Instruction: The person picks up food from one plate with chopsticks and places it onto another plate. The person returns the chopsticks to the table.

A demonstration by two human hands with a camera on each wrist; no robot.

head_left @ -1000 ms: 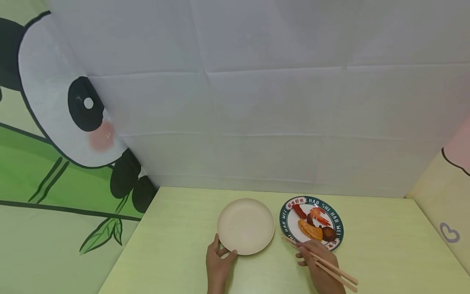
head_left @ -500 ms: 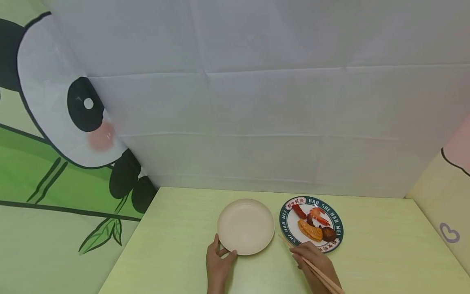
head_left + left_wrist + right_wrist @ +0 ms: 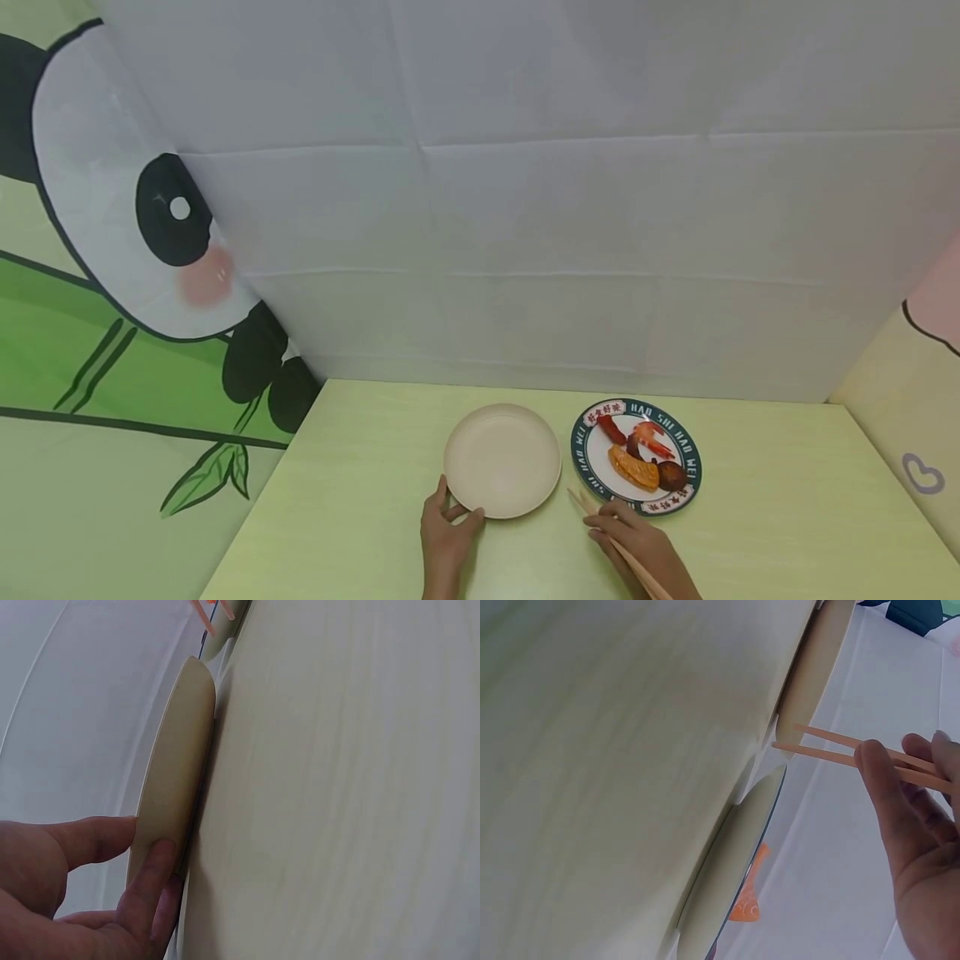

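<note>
My left hand point(image 3: 447, 537) holds the near-left rim of a plain beige plate point(image 3: 502, 458) on the table; in the left wrist view, thumb and fingers sit against its side wall. With my right hand point(image 3: 636, 543) I hold a pair of wooden chopsticks point(image 3: 825, 756), their tips slightly apart with nothing between them, in the gap between the two plates. Just beyond that hand lies a white plate with a dark green lettered rim point(image 3: 579, 454). On it are a shrimp point(image 3: 651, 437), an orange slice-like piece point(image 3: 633, 469), a red piece point(image 3: 611, 429) and dark brown round pieces point(image 3: 672, 477).
The pale yellow-green table point(image 3: 360, 500) ends at a creased white cloth backdrop point(image 3: 525, 217). A printed panda panel point(image 3: 97, 192) stands at the left, and a cream panel point(image 3: 907, 392) borders the right side.
My right hand has drawn back slightly left and toward me with the chopsticks, off the lettered plate's near rim. My left hand, both plates and the food stay put.
</note>
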